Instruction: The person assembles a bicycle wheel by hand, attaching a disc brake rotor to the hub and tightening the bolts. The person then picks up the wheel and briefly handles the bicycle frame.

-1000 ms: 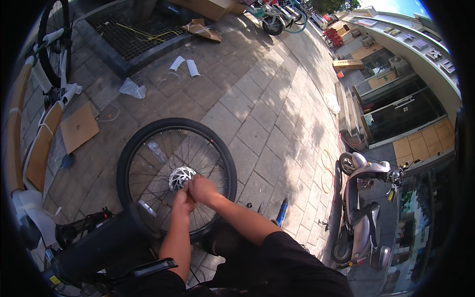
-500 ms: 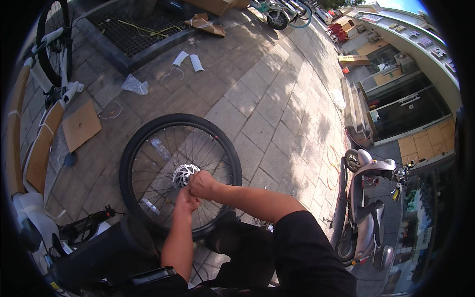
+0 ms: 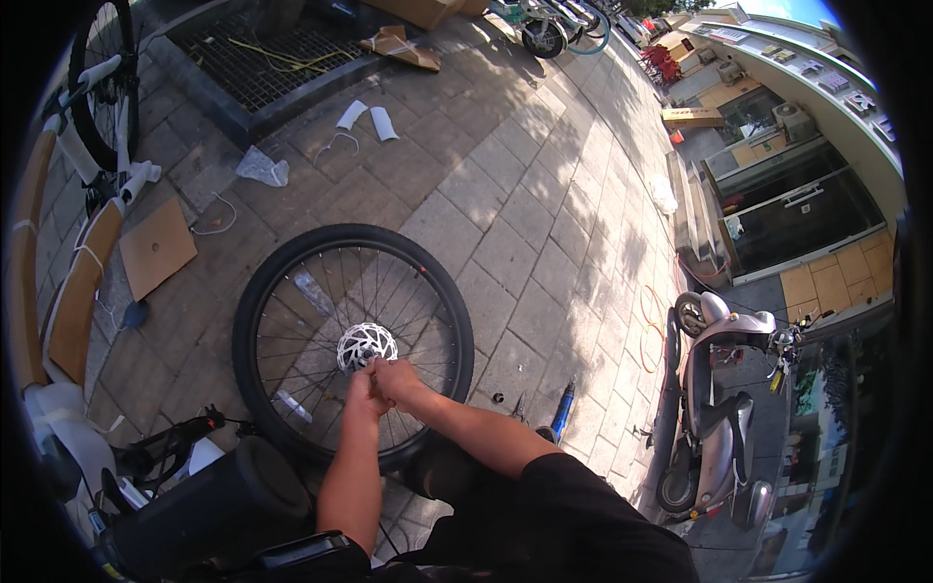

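Observation:
A bicycle wheel with a black tyre lies flat on the paving in front of me. At its hub sits a silver disc brake rotor, partly covered by my fingers at its near edge. My left hand and my right hand meet just below the rotor's centre, fingers closed and pressed together. Whatever they pinch is hidden between them. Thin spokes run under both hands to the rim.
Right of the wheel lie a blue-handled tool and small dark parts. A bike frame wrapped in cardboard stands at left, near a cardboard sheet and plastic bag. A black cylinder is lower left; a scooter stands right.
My right hand has shifted down toward my left hand, uncovering more of the rotor. My right forearm and sleeve have dropped lower, and the blue-handled tool has come into sight.

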`<state>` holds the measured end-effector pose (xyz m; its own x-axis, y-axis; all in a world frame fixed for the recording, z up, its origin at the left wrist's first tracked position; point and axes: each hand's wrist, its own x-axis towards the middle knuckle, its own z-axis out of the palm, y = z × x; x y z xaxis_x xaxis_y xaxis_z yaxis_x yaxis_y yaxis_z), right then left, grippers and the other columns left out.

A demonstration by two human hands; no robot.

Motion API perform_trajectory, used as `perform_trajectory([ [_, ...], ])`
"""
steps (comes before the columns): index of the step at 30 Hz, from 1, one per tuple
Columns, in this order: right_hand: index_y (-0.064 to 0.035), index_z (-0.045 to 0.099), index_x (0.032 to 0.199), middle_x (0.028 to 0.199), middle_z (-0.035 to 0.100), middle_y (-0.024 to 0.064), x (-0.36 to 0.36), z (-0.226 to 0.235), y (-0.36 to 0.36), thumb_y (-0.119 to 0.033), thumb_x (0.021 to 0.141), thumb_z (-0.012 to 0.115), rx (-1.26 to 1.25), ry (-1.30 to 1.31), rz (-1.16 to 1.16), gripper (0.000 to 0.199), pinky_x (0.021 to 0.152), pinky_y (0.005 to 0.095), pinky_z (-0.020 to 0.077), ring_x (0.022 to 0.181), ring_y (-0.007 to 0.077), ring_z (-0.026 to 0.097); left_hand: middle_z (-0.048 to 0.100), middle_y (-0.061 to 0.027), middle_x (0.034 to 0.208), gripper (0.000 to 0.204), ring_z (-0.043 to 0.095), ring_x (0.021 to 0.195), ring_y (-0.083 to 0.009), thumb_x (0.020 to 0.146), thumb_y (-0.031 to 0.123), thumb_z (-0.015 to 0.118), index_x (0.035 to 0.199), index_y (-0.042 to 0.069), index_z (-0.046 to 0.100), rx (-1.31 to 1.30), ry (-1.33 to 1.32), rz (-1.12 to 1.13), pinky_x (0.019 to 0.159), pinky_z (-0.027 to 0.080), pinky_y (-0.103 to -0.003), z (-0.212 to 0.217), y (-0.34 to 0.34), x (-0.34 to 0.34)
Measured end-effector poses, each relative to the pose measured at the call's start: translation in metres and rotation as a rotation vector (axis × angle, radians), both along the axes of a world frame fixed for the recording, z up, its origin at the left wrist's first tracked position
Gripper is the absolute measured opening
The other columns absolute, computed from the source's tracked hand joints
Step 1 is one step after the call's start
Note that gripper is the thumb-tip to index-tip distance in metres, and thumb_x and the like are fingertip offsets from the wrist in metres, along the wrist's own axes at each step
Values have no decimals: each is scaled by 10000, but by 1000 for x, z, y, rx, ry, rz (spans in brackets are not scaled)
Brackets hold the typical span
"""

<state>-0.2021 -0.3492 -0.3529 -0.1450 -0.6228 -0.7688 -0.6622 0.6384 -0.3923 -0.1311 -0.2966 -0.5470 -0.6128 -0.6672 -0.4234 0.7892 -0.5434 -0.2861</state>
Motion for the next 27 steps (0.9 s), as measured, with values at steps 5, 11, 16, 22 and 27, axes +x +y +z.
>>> perform_trajectory([
  [5, 37, 753, 973, 780, 744, 185, -14, 11, -19, -261, 1049, 531, -320, 179, 953, 380, 688, 440, 586, 755, 306, 748, 742, 0, 1255, 325, 695, 1134, -190, 1103, 408, 522, 1219, 145, 673, -149, -404, 148, 972, 551, -369, 1, -7, -12],
  [11, -41, 769, 989, 1018, 745, 147, -10, 30, -21, -220, 866, 656, -571, 386, 1534, 244, 713, 405, 590, 824, 277, 751, 650, -53, 1428, 444, 625, 1284, -207, 1056, 320, 600, 1421, 76, 534, -1120, -1662, -653, 1061, 511, -337, 41, -4, 10],
  [16, -53, 783, 973, 987, 760, 148, -21, 4, -27, -249, 882, 678, -621, 305, 1659, 241, 698, 426, 588, 844, 295, 759, 639, -65, 1440, 497, 622, 1293, -225, 1041, 300, 620, 1460, 61, 498, -1327, -1999, -819, 1096, 488, -308, 68, -1, 7],
  [22, -57, 796, 930, 886, 767, 157, -11, -1, -38, -215, 942, 614, -219, 141, 829, 242, 697, 438, 593, 886, 291, 777, 743, 43, 1049, 291, 656, 908, -140, 1052, 413, 596, 1136, 152, 692, 266, -412, -69, 747, 477, -382, 42, -11, -1],
  [27, -27, 757, 998, 881, 747, 202, -21, -14, -21, -209, 994, 561, -148, 142, 465, 268, 729, 453, 612, 917, 313, 771, 696, 87, 830, 275, 573, 749, -121, 1117, 399, 510, 995, 242, 700, 237, -414, -50, 674, 365, -346, 69, -14, -3],
])
